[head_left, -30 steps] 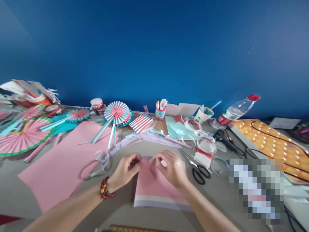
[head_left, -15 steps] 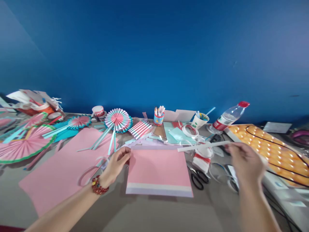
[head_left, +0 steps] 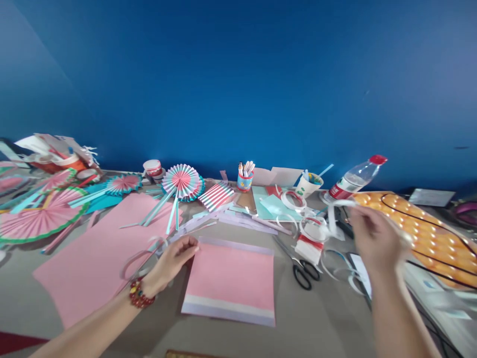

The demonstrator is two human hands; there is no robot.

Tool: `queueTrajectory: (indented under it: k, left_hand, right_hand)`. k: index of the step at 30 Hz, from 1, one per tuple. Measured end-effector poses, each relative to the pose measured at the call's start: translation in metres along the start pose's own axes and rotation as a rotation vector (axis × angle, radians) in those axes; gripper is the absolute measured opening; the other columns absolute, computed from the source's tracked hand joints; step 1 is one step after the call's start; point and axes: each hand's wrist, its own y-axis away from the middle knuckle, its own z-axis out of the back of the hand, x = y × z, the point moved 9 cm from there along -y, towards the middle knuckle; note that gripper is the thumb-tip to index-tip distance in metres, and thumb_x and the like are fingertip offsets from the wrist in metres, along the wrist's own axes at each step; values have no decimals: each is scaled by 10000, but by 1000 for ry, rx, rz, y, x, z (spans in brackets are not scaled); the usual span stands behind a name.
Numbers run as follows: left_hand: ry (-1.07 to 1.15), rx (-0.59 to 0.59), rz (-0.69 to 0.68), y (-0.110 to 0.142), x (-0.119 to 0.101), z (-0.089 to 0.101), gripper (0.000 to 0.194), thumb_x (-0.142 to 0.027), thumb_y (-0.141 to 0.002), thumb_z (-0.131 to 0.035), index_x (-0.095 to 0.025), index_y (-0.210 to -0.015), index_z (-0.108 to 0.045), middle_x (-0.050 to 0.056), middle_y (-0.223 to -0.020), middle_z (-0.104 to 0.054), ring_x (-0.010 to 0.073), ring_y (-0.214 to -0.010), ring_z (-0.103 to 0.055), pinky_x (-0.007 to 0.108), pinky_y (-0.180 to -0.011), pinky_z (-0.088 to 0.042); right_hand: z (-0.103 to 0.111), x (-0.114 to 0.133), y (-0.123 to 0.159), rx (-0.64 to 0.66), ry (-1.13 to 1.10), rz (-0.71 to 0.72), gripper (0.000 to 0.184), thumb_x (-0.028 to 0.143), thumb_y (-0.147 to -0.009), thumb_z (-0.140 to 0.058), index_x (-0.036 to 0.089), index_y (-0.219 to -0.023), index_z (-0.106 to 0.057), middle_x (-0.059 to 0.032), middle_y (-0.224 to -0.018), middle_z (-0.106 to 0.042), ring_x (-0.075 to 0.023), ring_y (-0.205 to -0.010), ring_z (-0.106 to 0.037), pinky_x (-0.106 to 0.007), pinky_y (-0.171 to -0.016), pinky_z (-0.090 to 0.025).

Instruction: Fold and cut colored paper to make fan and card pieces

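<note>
A pink paper sheet (head_left: 231,273) with lilac edges and a white band near its lower edge lies in front of me. My left hand (head_left: 177,256) pinches its upper left corner between thumb and fingers. Off to the right, my right hand (head_left: 378,238), blurred by motion, is closed on a thin white strip (head_left: 332,219) that curls and hangs down from the fingers. The strip is apart from the sheet. Black-handled scissors (head_left: 303,266) lie between the sheet and my right hand.
A larger pink sheet (head_left: 100,253) and several folded paper fans (head_left: 181,181) cover the left. Behind are a pen cup (head_left: 244,183), tape rolls (head_left: 293,201) and a plastic bottle (head_left: 352,181). An orange lit panel (head_left: 421,221) and cables are at right.
The white strip has come away from the sheet's upper right corner and now curls under my right hand. The sheet and my left hand have shifted slightly left and nearer me.
</note>
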Motion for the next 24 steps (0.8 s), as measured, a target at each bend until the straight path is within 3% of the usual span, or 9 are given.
queueTrajectory:
  k: [3, 6, 9, 11, 13, 18, 20, 22, 24]
  left_hand:
    - [4, 6, -13, -1, -2, -6, 240, -419, -844, -591, -181, -818, -594, -21, -727, -538, 141, -684, -480, 231, -636, -374]
    - [10, 16, -40, -2, -5, -12, 227, -401, -860, -577, -178, -821, -594, -15, -733, -549, 142, -694, -496, 231, -648, -390]
    - [13, 53, -80, -5, -12, -22, 210, -375, -878, -554, -173, -824, -576, -14, -729, -532, 135, -688, -485, 224, -628, -384]
    - [-3, 73, -108, -6, -18, -28, 204, -363, -886, -542, -172, -814, -558, -18, -715, -510, 127, -668, -471, 218, -601, -369]
    - [-19, 90, -134, -7, -25, -35, 200, -357, -892, -534, -173, -816, -549, -22, -699, -503, 123, -644, -469, 215, -580, -363]
    - [-92, 79, -225, -2, -41, -45, 190, -343, -911, -522, -175, -839, -574, -4, -728, -559, 128, -648, -502, 220, -589, -384]
    - [-100, 61, -256, 1, -44, -46, 193, -349, -918, -517, -178, -864, -589, 12, -771, -590, 140, -693, -533, 228, -634, -413]
    - [-12, 63, -251, 3, -42, -46, 223, -371, -923, -514, -186, -1022, -591, 41, -878, -623, 160, -783, -574, 244, -702, -450]
    - [131, 107, -228, 3, -37, -48, 359, -401, -920, -519, -193, -1213, -519, 79, -1003, -625, 180, -879, -594, 263, -753, -472]
  right_hand:
    - [-38, 59, 4, 332, -17, 270, 659, 375, -875, -525, 158, -1472, -349, -187, -1520, -348, -264, -998, -664, -348, -715, -537]
    - [-48, 109, 28, 416, -14, 432, 339, 234, -919, -435, 225, -1191, -637, -105, -1381, -551, -277, -1075, -633, -398, -824, -524]
    - [-45, 152, 59, 442, -173, 489, 260, 260, -937, -449, 208, -980, -699, -98, -1141, -696, -271, -1032, -645, -421, -887, -501]
    - [-44, 179, 82, 535, -319, 531, 267, 314, -929, -492, 202, -1110, -654, -106, -1171, -683, -262, -1081, -625, -412, -913, -496]
    - [-46, 204, 105, 652, -382, 602, 457, 327, -885, -549, 199, -1323, -524, -117, -1229, -654, -277, -1140, -590, -442, -948, -472]
    - [-60, 233, 129, 826, -327, 644, 865, 137, -706, -531, 160, -1519, -236, -115, -1148, -682, -286, -1068, -609, -515, -1044, -350]
    - [-66, 235, 130, 852, -271, 644, 878, 122, -672, -505, 121, -1513, -253, -108, -993, -721, -279, -935, -647, -517, -1031, -349]
    - [-71, 235, 129, 872, -233, 648, 841, 133, -669, -497, 95, -1488, -310, -100, -880, -729, -278, -846, -650, -484, -967, -400]
    - [-73, 232, 124, 866, -237, 649, 804, 147, -676, -499, 106, -1466, -354, -110, -916, -728, -283, -859, -641, -431, -888, -441]
